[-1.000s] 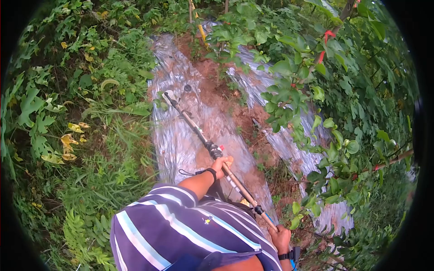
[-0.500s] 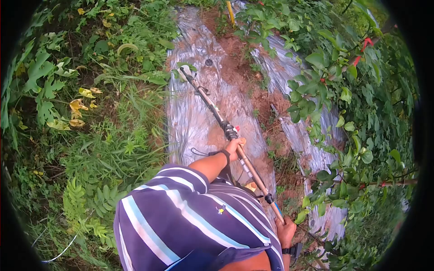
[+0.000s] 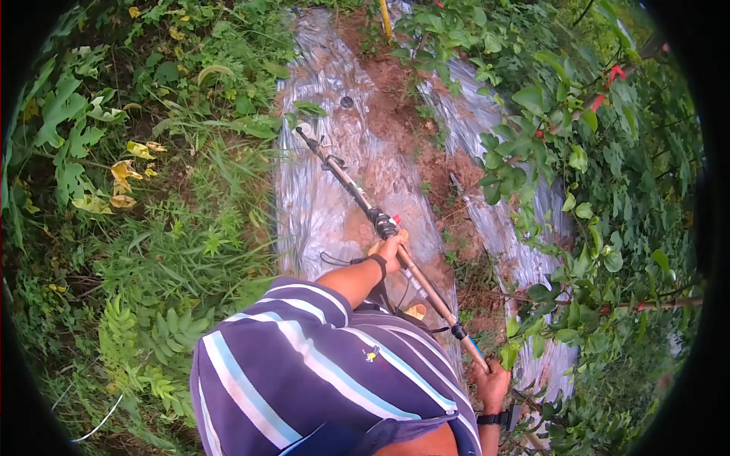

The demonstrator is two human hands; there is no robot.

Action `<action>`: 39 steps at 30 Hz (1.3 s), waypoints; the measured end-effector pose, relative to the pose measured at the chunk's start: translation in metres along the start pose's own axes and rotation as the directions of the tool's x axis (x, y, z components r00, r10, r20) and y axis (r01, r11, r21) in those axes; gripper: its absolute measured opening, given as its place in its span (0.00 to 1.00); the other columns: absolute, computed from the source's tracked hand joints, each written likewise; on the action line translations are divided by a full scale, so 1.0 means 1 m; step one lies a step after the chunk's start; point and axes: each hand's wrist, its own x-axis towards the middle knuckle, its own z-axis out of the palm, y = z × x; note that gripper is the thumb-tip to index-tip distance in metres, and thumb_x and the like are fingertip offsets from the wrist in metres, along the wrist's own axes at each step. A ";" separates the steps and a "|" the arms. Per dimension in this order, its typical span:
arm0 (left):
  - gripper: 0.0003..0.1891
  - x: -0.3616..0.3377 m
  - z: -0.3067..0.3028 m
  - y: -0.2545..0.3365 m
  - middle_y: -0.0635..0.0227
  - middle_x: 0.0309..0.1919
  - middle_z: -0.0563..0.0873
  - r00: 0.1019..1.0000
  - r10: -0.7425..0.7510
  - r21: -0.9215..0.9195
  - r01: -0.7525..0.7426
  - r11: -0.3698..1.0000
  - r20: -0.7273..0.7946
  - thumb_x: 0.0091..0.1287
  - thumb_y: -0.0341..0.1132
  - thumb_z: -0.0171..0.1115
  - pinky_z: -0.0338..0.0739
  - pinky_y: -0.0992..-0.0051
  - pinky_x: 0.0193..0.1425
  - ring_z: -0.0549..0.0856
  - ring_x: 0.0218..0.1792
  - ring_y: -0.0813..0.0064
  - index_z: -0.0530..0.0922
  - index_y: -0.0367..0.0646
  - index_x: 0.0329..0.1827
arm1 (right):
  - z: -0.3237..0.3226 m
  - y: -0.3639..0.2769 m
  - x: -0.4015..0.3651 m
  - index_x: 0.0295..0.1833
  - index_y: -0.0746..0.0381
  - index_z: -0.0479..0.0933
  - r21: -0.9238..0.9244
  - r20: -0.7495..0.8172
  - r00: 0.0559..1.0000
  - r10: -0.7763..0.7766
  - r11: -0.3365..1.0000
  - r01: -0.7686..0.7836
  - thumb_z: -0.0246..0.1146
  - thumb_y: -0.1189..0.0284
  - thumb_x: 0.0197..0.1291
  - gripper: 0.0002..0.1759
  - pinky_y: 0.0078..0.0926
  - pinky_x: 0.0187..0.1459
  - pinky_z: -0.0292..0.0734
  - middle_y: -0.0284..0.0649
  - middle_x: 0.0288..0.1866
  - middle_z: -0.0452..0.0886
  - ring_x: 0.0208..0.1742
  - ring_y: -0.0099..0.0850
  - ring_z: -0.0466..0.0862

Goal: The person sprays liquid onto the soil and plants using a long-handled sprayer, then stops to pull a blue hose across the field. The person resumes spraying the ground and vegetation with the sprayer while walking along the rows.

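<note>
A long copper-coloured pole [image 3: 426, 283] slants across my front from lower right to upper left. My left hand [image 3: 391, 251] is wrapped round its middle, just below a black-bound joint [image 3: 382, 222] with a small red part. Farther down, my right hand [image 3: 493, 382] grips the lower end, below a black clamp [image 3: 458, 331]. The far end carries a pale tip [image 3: 304, 131] and a dark fitting [image 3: 333, 163], over the ground film. A dark cord [image 3: 334, 261] loops out beside my left wrist.
Silvery plastic film [image 3: 312, 205] covers strips of ground, with reddish soil [image 3: 386, 99] between. Dense weeds [image 3: 198, 190] grow on the left. Leafy branches [image 3: 532, 152] with red ties [image 3: 614, 74] reach in from the right. A yellow post [image 3: 385, 19] stands at the top.
The pole's far tip has swung slightly left and down. My right hand has shifted a little right and up with the lower end. Both hands keep their hold.
</note>
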 end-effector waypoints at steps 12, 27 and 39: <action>0.07 -0.031 -0.030 -0.020 0.63 0.25 0.73 0.989 -0.067 -0.051 0.061 0.997 -0.130 0.57 0.31 0.61 0.78 0.60 0.38 0.78 0.29 0.62 0.71 0.44 0.35 | -0.015 -0.004 -0.003 0.22 0.66 0.74 -0.055 0.098 0.993 -0.066 0.996 0.072 0.75 0.60 0.48 0.22 0.39 0.25 0.68 0.48 0.15 0.70 0.18 0.45 0.71; 0.19 0.016 -0.015 0.091 0.51 0.46 0.78 0.897 0.051 0.120 0.002 0.993 -0.438 0.58 0.25 0.62 0.83 0.48 0.39 0.85 0.39 0.52 0.71 0.35 0.54 | 0.000 -0.042 0.144 0.22 0.67 0.79 0.284 0.548 0.827 0.129 0.901 -0.328 0.74 0.55 0.55 0.25 0.25 0.19 0.62 0.28 0.15 0.72 0.17 0.19 0.68; 0.09 0.161 0.085 0.376 0.51 0.34 0.83 0.682 0.622 0.819 -0.058 0.571 -0.385 0.59 0.26 0.66 0.84 0.54 0.33 0.87 0.32 0.56 0.76 0.31 0.37 | 0.139 -0.166 0.310 0.29 0.61 0.78 0.446 0.861 0.503 -0.069 0.578 -0.684 0.63 0.51 0.66 0.24 0.22 0.12 0.49 0.30 0.12 0.66 0.10 0.19 0.60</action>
